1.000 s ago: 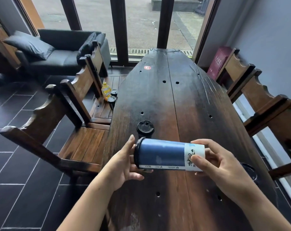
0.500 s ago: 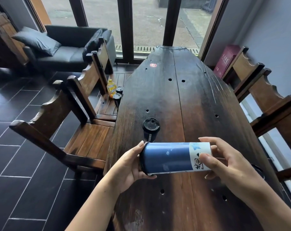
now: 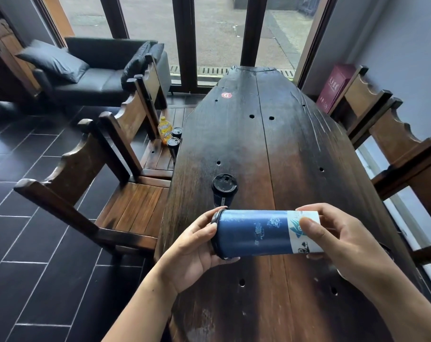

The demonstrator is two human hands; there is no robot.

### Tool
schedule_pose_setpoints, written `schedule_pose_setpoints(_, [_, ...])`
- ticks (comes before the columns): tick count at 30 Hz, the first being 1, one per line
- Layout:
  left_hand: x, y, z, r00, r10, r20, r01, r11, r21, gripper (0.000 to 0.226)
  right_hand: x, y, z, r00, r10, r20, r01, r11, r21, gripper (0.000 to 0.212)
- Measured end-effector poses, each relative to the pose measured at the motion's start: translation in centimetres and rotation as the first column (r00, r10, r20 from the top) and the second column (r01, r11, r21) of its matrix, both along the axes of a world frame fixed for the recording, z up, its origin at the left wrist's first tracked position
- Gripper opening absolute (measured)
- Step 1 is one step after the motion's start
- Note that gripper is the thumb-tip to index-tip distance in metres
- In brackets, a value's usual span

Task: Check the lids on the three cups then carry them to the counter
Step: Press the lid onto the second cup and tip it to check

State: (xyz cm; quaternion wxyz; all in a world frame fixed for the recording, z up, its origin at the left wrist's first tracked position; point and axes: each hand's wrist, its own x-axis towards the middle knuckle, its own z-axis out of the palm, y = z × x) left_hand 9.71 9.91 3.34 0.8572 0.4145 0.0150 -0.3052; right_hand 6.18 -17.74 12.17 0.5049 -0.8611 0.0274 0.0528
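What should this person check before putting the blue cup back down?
1. Grip on the blue cup: the left hand holds the lid end and the right hand holds the base. Ok.
2. Lid seated: it is on and no gap shows, but how tightly it seals: cannot tell.
3. Leaks while the cup lies sideways: no drips are visible. Ok.
4. Second cup: it stands upright on the table with its lid on. Ok.
5. Third cup: it is not plainly in view. Cannot tell.
6. Spot to set the cup down: there is bare wood below it. Ok.
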Motion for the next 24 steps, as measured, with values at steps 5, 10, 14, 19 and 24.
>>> schedule_pose_setpoints(5, [0.7,0.1,0.6,0.995,-0.045,-0.091,0.058,0.989,0.139,0.067,-0.2,0.2,0.9,0.995,0.070,0.070,-0.064,0.994,-0.085,0.052])
schedule_pose_setpoints(10, [1.2,0.0,0.7,0.981,-0.119,-0.154,0.162,0.937,0.309,0.073,-0.3,0.4,1.1,0.986,0.127,0.106,-0.112,0.984,-0.136,0.052])
schedule_pose_setpoints(14, [1.4,-0.3,0.7,0.978,-0.115,-0.172,0.161,0.944,0.287,0.063,-0.3,0.4,0.7,0.981,0.153,0.123,-0.132,0.978,-0.160,0.054])
schedule_pose_setpoints(19, [1.5,-0.2,0.2,0.990,-0.045,-0.132,0.073,0.974,0.214,0.053,-0.1,0.5,0.6,0.987,0.122,0.105,-0.114,0.991,-0.073,0.056])
schedule_pose_setpoints(24, [1.4,0.1,0.0,1.000,-0.019,-0.010,0.019,0.994,0.106,0.072,0.2,0.4,0.5,0.998,0.036,0.048,-0.039,0.998,0.049,0.060])
